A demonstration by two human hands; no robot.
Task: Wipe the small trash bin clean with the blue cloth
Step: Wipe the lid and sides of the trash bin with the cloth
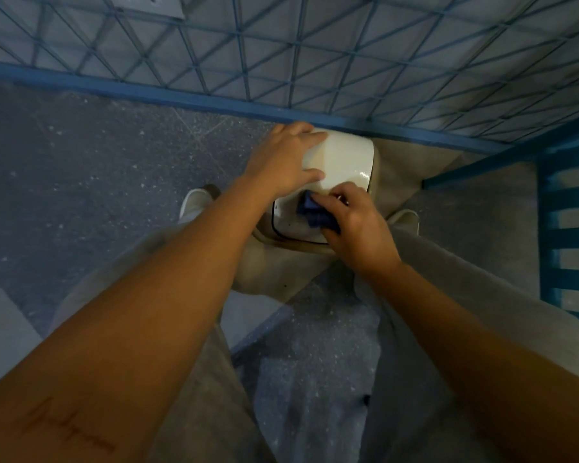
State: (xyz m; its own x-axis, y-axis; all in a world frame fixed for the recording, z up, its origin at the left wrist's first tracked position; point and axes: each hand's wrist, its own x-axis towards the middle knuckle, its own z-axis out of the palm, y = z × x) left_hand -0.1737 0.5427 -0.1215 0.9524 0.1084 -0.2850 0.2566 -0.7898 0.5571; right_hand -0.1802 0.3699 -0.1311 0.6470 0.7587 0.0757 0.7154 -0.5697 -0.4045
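A small cream-white trash bin lies tilted between my knees, its dark-edged rim toward me. My left hand grips the bin's left side, fingers spread over its wall. The folded blue cloth is pressed against the bin near the rim, held by my right hand. Part of the cloth is hidden under my fingers.
A blue metal grid frame runs just behind the bin. A blue slatted frame stands at the right. My legs in beige trousers and light shoes flank the bin on the speckled grey floor.
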